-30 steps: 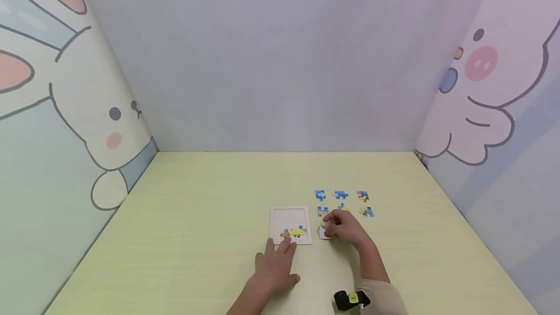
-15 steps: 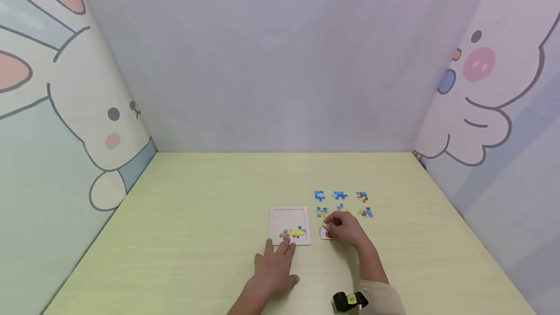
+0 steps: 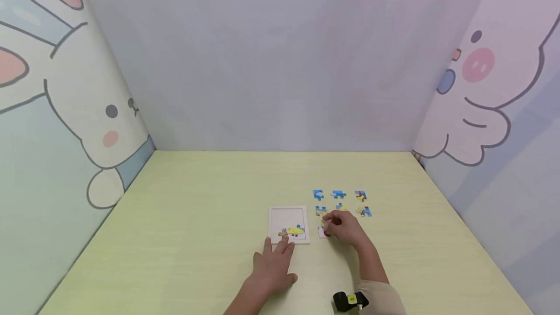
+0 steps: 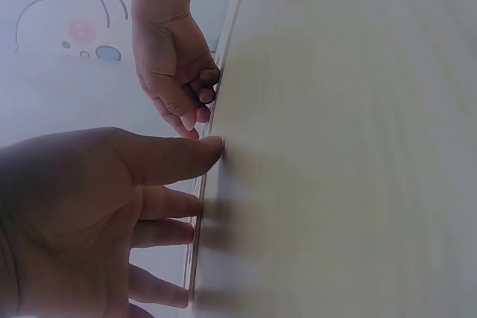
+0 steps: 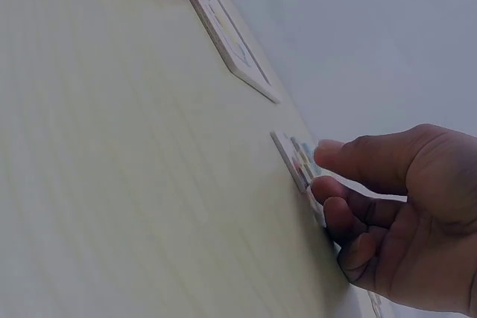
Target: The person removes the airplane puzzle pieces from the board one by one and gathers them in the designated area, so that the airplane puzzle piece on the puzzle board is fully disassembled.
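My left hand (image 3: pixel 271 269) lies spread with its fingers straight, fingertips at the near edge of a white puzzle tray (image 3: pixel 307 220). Low in the tray sit a few fitted pieces (image 3: pixel 296 231) in yellow, brown and blue, partly covered by the fingers. To the right of the tray, my right hand (image 3: pixel 345 228) has curled fingers, with thumb and index pinching at a white and red jigsaw piece (image 3: pixel 322 233). In the right wrist view that piece (image 5: pixel 287 156) lies low at the table beside the thumb and index tips; the fingers hide part of it in the head view.
Several loose jigsaw pieces lie in rows beyond the right hand, among them a blue one (image 3: pixel 318 195) and a red and yellow one (image 3: pixel 360 195). A black wrist camera (image 3: pixel 350 301) sits at the right sleeve. Cartoon-printed walls enclose the pale wooden table (image 3: pixel 197 208).
The white and red piece shifts very slightly by the right fingertips. Both hands otherwise keep nearly the same places, and the head view drifts a little.
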Available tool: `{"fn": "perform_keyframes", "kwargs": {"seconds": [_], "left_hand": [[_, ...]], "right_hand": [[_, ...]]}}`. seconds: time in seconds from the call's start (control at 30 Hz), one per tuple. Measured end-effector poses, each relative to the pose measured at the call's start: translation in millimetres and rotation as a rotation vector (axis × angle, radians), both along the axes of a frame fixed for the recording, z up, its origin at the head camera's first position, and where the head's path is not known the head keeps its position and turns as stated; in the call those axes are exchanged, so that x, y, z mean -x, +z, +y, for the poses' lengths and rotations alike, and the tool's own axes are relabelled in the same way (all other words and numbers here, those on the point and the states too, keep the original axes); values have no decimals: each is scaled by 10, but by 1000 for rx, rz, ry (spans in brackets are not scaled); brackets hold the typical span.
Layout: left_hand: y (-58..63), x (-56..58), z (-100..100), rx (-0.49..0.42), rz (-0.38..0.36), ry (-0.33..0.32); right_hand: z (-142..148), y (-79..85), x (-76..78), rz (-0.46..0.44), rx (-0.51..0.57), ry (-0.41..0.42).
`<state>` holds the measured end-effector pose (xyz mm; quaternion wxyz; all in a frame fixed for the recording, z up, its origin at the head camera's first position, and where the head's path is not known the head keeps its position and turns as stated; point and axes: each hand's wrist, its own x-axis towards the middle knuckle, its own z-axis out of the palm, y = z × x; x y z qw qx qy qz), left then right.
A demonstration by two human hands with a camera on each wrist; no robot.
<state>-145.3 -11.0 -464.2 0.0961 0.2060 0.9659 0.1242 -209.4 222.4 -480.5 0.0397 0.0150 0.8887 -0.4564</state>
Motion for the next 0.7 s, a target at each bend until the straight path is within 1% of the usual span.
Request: {"fn": "perform_keyframes", "kwargs": {"seconds": [0.1, 0.2, 0.33, 0.43, 0.57, 0.7], "left_hand": [[10, 26, -14, -12, -19, -3], [46, 36, -17, -9, -24, -1], [127, 16, 26, 22, 16, -8], [158, -13, 101, 55, 45, -17], [152, -37, 208, 106, 50, 2], [133, -49, 291, 133, 69, 33]], "right_hand": [[-15, 19, 21, 16, -5, 18], [-44, 51, 51, 42, -18, 49], [-111, 105, 92, 67, -4, 98], [-157, 135, 116, 75, 14, 119], [-215, 153, 161, 91, 22, 136], [-286, 160, 219, 104, 30, 164]]}}
